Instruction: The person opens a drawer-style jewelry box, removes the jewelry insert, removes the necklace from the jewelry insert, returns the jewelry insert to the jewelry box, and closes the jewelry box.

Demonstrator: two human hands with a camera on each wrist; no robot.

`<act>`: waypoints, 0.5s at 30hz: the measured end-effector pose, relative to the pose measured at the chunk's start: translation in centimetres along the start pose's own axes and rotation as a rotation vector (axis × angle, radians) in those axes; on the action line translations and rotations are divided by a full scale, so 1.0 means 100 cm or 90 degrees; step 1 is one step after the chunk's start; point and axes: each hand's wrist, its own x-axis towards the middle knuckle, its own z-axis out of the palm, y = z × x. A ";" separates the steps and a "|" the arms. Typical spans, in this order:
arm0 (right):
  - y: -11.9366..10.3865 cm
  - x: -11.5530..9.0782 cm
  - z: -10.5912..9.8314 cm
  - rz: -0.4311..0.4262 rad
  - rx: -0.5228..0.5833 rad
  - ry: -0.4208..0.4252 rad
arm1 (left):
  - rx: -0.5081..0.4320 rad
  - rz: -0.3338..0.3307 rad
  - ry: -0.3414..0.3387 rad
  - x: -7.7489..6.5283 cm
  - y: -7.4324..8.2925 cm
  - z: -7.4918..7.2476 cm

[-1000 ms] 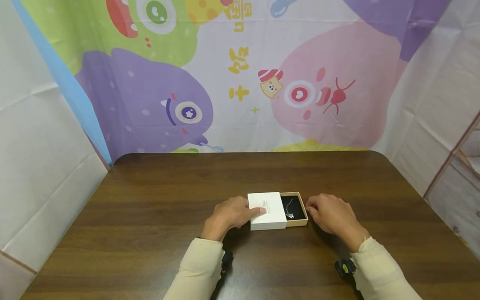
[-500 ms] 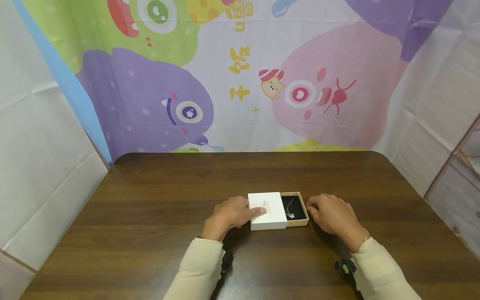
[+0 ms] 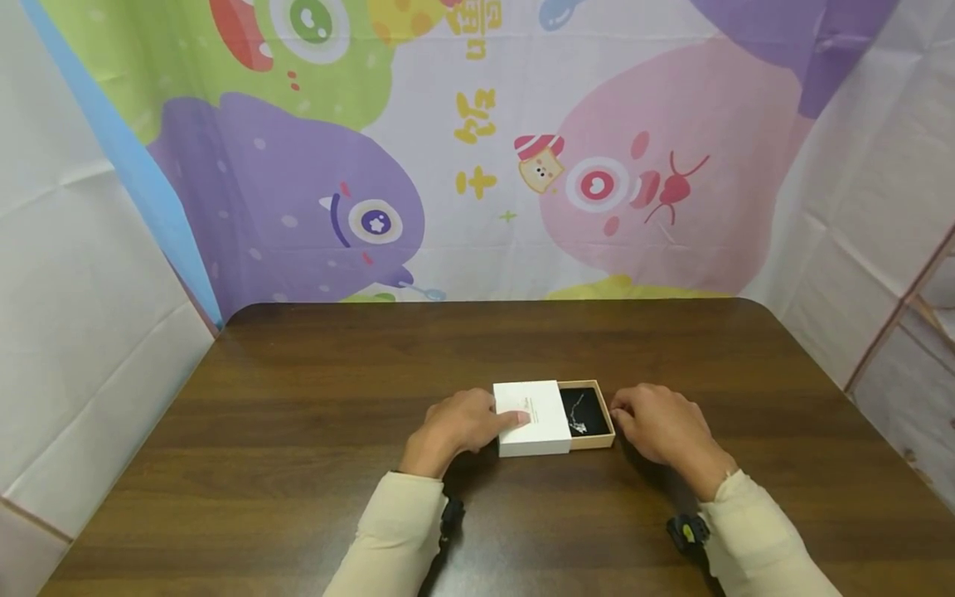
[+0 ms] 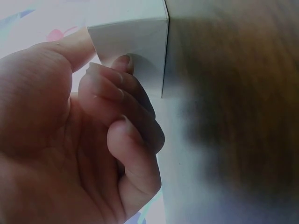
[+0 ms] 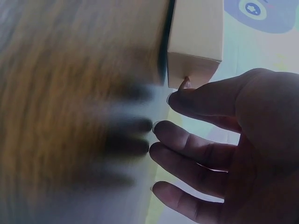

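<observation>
A white jewelry box sleeve point(image 3: 533, 435) lies on the table, with its tan-edged drawer point(image 3: 591, 444) partly out to the right. On the drawer's black pad point(image 3: 593, 414) rests a silver chain with a small pendant point(image 3: 578, 429). My left hand point(image 3: 464, 420) grips the sleeve's left end, thumb on top and fingers curled at the end face. At the drawer's right end, my right hand point(image 3: 664, 427) pinches a small pull tab point(image 5: 187, 83) between thumb and index finger. Its other fingers are loosely bent. The sleeve hides the drawer's left part.
The brown wooden table point(image 3: 298, 373) reaches back to a cartoon-printed cloth point(image 3: 477, 249). Pale cloth panels point(image 3: 89, 249) hang at both sides. Black wrist bands point(image 3: 687, 532) show at the sleeve cuffs.
</observation>
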 end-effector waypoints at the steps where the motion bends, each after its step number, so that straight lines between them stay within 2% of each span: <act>1: 0.000 0.000 0.000 0.000 -0.001 0.000 | 0.001 0.001 0.001 0.000 0.000 0.000; 15: 0.000 0.000 0.000 0.001 -0.005 -0.005 | 0.001 0.013 0.002 0.001 -0.001 0.000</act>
